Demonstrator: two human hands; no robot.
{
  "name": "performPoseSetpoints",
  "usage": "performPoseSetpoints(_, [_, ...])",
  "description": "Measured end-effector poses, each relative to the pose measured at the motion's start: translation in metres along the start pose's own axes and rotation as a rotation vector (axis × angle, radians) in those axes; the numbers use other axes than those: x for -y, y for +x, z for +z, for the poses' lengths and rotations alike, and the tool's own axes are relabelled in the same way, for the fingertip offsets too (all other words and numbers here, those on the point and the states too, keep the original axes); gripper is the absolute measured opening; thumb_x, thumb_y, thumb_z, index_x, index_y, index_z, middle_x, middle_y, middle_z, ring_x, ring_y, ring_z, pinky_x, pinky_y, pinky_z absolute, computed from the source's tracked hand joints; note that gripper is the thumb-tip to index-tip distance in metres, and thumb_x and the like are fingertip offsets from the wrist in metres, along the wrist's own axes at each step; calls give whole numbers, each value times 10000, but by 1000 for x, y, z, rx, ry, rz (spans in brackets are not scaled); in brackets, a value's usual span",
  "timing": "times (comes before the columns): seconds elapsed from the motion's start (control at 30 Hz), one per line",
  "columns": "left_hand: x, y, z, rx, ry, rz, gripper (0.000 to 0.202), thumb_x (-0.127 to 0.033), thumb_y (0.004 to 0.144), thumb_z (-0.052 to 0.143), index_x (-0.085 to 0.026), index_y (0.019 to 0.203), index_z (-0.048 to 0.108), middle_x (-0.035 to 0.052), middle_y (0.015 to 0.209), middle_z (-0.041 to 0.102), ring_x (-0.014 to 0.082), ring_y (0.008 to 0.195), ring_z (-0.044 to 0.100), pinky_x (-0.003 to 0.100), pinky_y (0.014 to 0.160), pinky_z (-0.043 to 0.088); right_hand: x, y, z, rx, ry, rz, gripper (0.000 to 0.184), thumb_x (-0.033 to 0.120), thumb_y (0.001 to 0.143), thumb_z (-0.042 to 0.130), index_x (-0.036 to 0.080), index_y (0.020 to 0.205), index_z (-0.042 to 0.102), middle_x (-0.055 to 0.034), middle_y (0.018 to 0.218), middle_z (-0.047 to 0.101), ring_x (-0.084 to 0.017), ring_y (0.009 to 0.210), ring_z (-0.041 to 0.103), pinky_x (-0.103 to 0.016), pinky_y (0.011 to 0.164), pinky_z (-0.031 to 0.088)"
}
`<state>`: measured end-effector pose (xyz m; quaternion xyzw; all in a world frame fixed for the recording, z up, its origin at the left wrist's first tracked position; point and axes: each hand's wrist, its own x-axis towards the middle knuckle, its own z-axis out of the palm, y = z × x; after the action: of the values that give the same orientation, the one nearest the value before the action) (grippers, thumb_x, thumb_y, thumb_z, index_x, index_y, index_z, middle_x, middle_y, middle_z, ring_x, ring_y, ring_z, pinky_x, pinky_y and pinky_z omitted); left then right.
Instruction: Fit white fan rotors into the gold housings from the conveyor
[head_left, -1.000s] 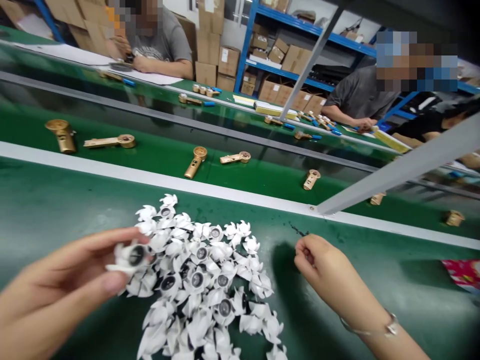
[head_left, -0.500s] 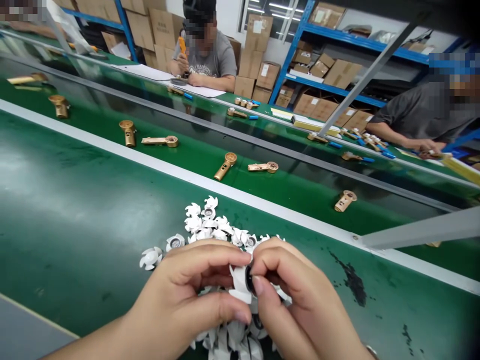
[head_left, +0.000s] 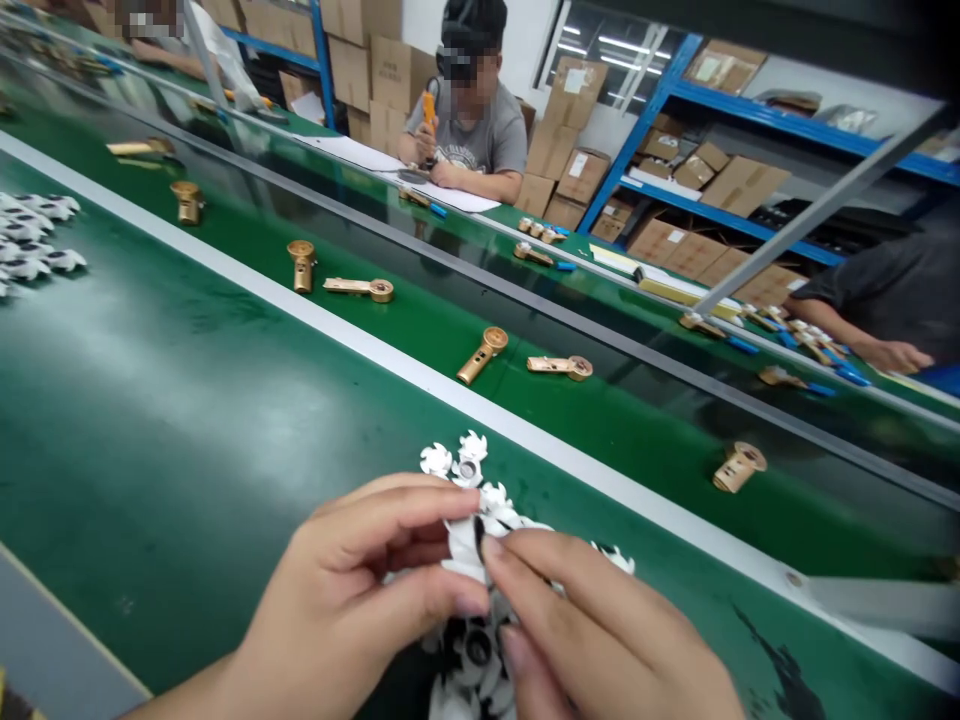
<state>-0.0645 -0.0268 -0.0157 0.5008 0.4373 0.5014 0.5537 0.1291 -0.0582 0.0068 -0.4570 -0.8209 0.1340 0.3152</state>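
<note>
My left hand (head_left: 360, 590) and my right hand (head_left: 592, 640) meet low in the middle of the view, both pinched on one small white fan impeller (head_left: 463, 545) held between the fingertips. Under and behind the hands lies a pile of white fan impellers (head_left: 472, 470) on the green work surface (head_left: 165, 420); most of the pile is hidden by my hands. Some show black round centres.
Gold fan handles (head_left: 484, 355) lie spaced along the green conveyor belt (head_left: 645, 430) beyond a white strip. Another heap of white impellers (head_left: 34, 235) sits far left. Across the belt a seated person (head_left: 472, 130) and another person's arm (head_left: 877, 320) work; boxes fill blue shelves behind.
My right hand came over to the left hand and both now pinch the same impeller. The view has swung left, so the pile sits lower and further right.
</note>
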Motion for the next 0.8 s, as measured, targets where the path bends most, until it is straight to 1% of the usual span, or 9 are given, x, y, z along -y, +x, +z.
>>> performPoseSetpoints(0.1, [6, 14, -41, -307, 47, 27, 297, -251, 697, 879, -365, 962, 810, -28, 1019, 788, 142, 809, 741, 138, 684, 617, -15, 81, 37, 169, 156, -101, 343, 160, 911, 516, 223, 1212, 668, -69, 1060, 743, -210, 931, 704, -355, 841, 588])
performPoseSetpoints(0.17, [14, 21, -64, -491, -5, 26, 329, -289, 757, 843, -363, 1070, 774, -34, 1071, 787, 144, 893, 741, 161, 780, 621, -30, 160, 73, 198, 93, 27, 258, 204, 925, 570, 163, 1150, 690, -81, 1076, 731, -220, 1035, 668, -386, 973, 528])
performPoseSetpoints(0.2, [19, 23, -72, -545, -42, 17, 347, -299, 790, 818, -364, 1124, 750, -35, 1105, 783, 150, 949, 740, 185, 842, 618, -37, 201, 92, 203, 68, 62, 327, 196, 906, 621, 136, 1226, 648, -102, 1149, 706, -243, 1105, 642, -425, 1014, 502])
performPoseSetpoints(0.3, [27, 26, -82, -587, -125, -2, 354, -309, 846, 769, -380, 1188, 709, -38, 1185, 765, 182, 1060, 732, 259, 940, 608, -52, 306, 143, 239, 20, 180, 404, 298, 939, 661, 166, 1312, 577, -113, 1338, 597, -271, 1173, 609, -502, 981, 514])
performPoseSetpoints(0.4, [27, 26, -80, -577, -185, -1, 319, -326, 850, 764, -399, 1158, 717, -46, 1183, 768, 204, 1033, 751, 261, 880, 638, -59, 355, 169, 285, 30, 248, 356, 339, 966, 634, 176, 1280, 596, -99, 1310, 609, -248, 1112, 638, -472, 924, 551])
performPoseSetpoints(0.47, [25, 24, -79, -561, -217, 3, 295, -343, 858, 753, -407, 1144, 719, -50, 1166, 774, 202, 990, 764, 243, 821, 654, -64, 353, 168, 297, 65, 264, 326, 338, 970, 627, 174, 1251, 613, -93, 1277, 627, -236, 1082, 649, -453, 906, 560])
performPoseSetpoints(0.57, [24, 20, -80, -557, -234, 53, 292, -352, 865, 743, -419, 1148, 707, -59, 1145, 778, 191, 968, 766, 230, 794, 656, -71, 308, 132, 263, 156, 265, 352, 283, 947, 657, 171, 1273, 586, -88, 1238, 649, -230, 1069, 659, -449, 917, 560])
performPoseSetpoints(0.67, [18, 18, -80, -537, -204, 89, 310, -338, 869, 739, -390, 1168, 677, -45, 1160, 771, 186, 999, 752, 235, 838, 643, -67, 230, 69, 222, 295, 249, 546, 147, 827, 747, 178, 1306, 487, -57, 1154, 703, -181, 1004, 700, -352, 920, 577])
performPoseSetpoints(0.8, [0, 18, -61, -315, -119, 65, 248, -305, 824, 791, -340, 1054, 705, -41, 1107, 788, 147, 894, 760, 160, 746, 630, -41, 118, 1, 214, 536, 299, 390, 159, 755, 801, 219, 1096, 621, -25, 1046, 748, -155, 920, 743, -231, 813, 611])
